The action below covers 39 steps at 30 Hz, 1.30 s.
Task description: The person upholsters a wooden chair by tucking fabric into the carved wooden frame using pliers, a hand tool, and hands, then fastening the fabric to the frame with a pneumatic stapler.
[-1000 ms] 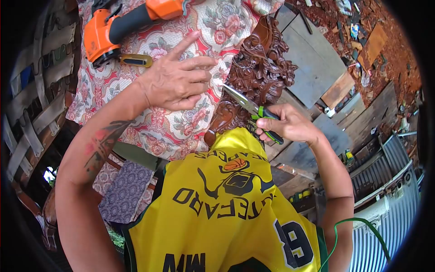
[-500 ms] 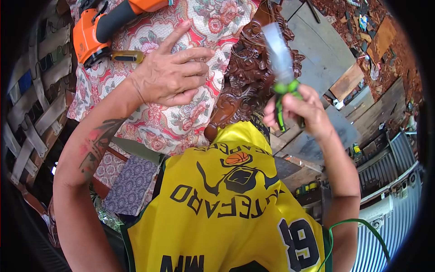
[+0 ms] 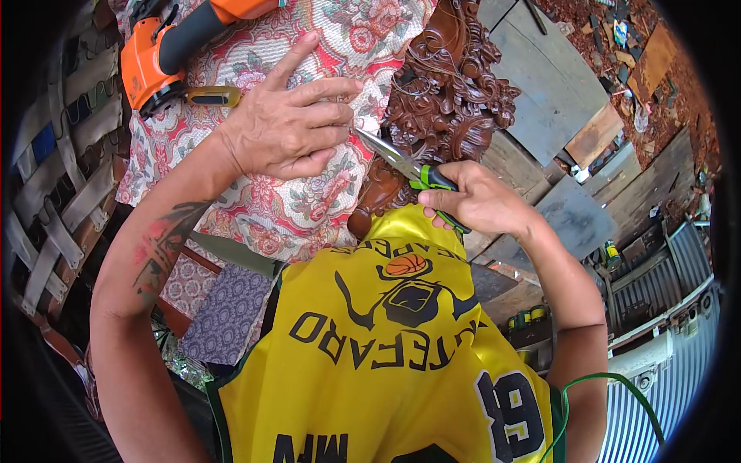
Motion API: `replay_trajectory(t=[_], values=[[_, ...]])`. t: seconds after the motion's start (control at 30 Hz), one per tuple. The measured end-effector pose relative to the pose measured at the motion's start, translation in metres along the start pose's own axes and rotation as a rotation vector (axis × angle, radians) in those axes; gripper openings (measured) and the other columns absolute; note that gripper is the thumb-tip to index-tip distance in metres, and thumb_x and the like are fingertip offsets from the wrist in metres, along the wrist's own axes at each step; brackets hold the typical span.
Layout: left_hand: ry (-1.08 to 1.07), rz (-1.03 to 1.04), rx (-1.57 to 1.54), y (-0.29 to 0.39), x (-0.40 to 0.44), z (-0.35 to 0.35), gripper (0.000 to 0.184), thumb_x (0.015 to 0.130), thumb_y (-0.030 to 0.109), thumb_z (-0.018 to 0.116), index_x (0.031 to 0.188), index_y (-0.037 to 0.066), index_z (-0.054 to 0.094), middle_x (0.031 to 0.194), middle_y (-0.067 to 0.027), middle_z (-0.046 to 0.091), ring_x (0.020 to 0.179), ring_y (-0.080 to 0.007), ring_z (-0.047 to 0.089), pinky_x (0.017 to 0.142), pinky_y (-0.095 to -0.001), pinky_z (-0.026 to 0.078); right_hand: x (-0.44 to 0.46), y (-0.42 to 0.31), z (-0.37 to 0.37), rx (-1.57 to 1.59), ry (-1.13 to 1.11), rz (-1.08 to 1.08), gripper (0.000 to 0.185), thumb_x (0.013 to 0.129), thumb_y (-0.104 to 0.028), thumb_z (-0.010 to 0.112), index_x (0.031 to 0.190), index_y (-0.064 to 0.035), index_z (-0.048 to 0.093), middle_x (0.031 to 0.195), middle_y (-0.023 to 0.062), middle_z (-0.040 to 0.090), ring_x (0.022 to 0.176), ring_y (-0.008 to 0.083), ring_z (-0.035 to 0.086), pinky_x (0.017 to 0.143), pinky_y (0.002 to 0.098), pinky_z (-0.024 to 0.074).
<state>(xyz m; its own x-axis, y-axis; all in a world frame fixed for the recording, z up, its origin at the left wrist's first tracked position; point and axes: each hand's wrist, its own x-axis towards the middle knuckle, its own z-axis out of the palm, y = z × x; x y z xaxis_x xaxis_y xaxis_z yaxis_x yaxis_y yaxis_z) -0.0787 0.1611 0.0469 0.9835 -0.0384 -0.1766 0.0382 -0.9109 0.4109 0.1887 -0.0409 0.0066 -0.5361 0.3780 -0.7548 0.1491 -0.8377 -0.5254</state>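
Resting palm-down, left hand (image 3: 293, 127) on floral fabric (image 3: 309, 204)

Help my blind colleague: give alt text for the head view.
The right hand holds a green-black-handled metal pliers-like tool, its tip over red-white floral fabric beside brown carved wood. The left hand is spread over the fabric, near an orange-black power tool.

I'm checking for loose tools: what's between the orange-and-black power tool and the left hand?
Head view: an elongated amber tool on red-and-white floral fabric.
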Motion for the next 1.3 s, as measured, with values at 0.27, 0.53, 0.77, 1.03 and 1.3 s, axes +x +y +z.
replay_trajectory(t=[0.27, 0.53, 0.77, 1.03, 1.3], values=[[-0.018, -0.003, 0.007, 0.001, 0.001, -0.001, 0.022, 0.083, 0.032, 0.066, 0.098, 0.021, 0.077, 0.114, 0.0075, 0.071, 0.140, -0.0162, 0.057, 0.130, -0.0736, 0.008, 0.010, -0.021, -0.015, -0.126, -0.027, -0.009, 0.035, 0.100, -0.030, 0.072, 0.100, 0.0059, 0.073, 0.083, 0.0124, 0.076, 0.078, 0.0199, 0.073, 0.074, 0.0384, 0.0555], [-0.014, 0.010, 0.013, 0.000, 0.002, 0.000, 0.023, 0.084, 0.033, 0.065, 0.098, 0.021, 0.077, 0.112, 0.0063, 0.072, 0.140, -0.0174, 0.058, 0.130, -0.0736, 0.008, 0.020, -0.036, -0.039, -0.153, -0.076, 0.003, 0.037, 0.100, -0.033, 0.074, 0.094, 0.0039, 0.076, 0.083, 0.0072, 0.077, 0.071, 0.0136, 0.073, 0.070, 0.0319, 0.0564], [0.008, 0.007, 0.001, 0.002, 0.004, -0.001, 0.020, 0.082, 0.032, 0.068, 0.095, 0.019, 0.076, 0.110, 0.0060, 0.070, 0.139, -0.0173, 0.057, 0.131, -0.0718, 0.010, 0.021, -0.052, -0.036, -0.100, -0.061, 0.156, 0.039, 0.099, -0.036, 0.077, 0.096, 0.0033, 0.073, 0.080, 0.0071, 0.073, 0.063, 0.0144, 0.070, 0.057, 0.0294, 0.0557], [0.008, 0.039, 0.013, -0.001, 0.002, -0.001, 0.020, 0.081, 0.031, 0.066, 0.097, 0.022, 0.075, 0.110, 0.0070, 0.069, 0.140, -0.0165, 0.056, 0.131, -0.0731, 0.008, 0.023, -0.054, -0.025, 0.042, -0.167, 0.240, 0.048, 0.099, -0.043, 0.077, 0.102, 0.0036, 0.065, 0.078, 0.0063, 0.066, 0.063, 0.0144, 0.067, 0.053, 0.0303, 0.0547], [0.037, 0.060, 0.034, 0.000, 0.000, -0.002, 0.015, 0.079, 0.026, 0.068, 0.091, 0.020, 0.075, 0.108, 0.0072, 0.069, 0.140, -0.0177, 0.056, 0.132, -0.0702, 0.012, 0.007, -0.071, -0.011, -0.143, -0.116, 0.232, 0.046, 0.106, -0.037, 0.067, 0.095, 0.0079, 0.067, 0.077, 0.0105, 0.065, 0.062, 0.0223, 0.069, 0.054, 0.0379, 0.0575]])
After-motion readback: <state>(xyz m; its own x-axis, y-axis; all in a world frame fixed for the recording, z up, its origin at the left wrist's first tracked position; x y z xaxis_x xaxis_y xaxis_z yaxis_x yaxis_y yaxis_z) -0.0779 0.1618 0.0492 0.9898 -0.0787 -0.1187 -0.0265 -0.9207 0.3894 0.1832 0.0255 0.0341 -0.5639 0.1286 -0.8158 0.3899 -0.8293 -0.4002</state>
